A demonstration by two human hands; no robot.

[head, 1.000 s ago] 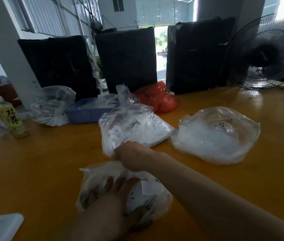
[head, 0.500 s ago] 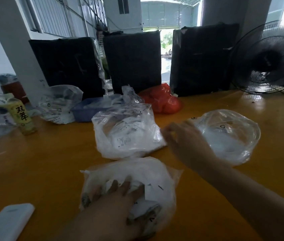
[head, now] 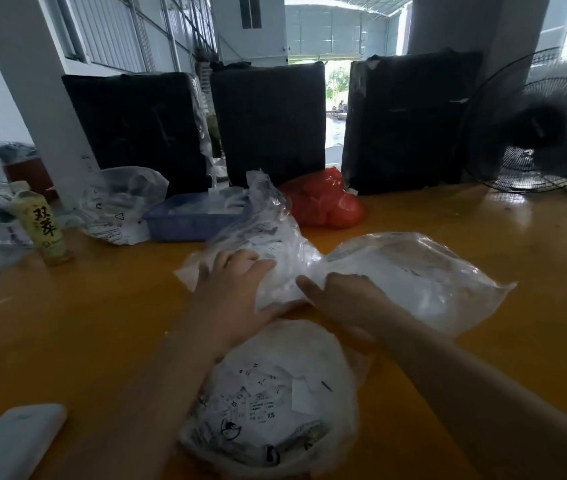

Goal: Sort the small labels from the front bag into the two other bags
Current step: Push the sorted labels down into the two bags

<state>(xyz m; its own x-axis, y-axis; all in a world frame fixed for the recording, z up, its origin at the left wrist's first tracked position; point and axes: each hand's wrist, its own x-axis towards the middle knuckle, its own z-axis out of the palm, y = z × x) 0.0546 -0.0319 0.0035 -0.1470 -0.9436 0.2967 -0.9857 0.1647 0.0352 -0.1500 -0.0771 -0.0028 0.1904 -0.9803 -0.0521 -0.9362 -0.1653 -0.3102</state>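
Table (head: 67,323) carried three clear bags. Right bag (head: 424,282) and middle bag (head: 268,244) lay touching; front bag (head: 268,403) of labels sat nearest, untouched. Left hand (head: 230,299) rested on middle bag, fingers spread. Right hand (head: 341,299) on right bag; grip unclear. Judged step: delivering or arranging. Next: reach into front bag.

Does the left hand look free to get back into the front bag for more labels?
Probably yes. The left hand rests with straight fingers on the middle bag, seemingly holding nothing, and the front bag lies just below its wrist, uncovered on the table.
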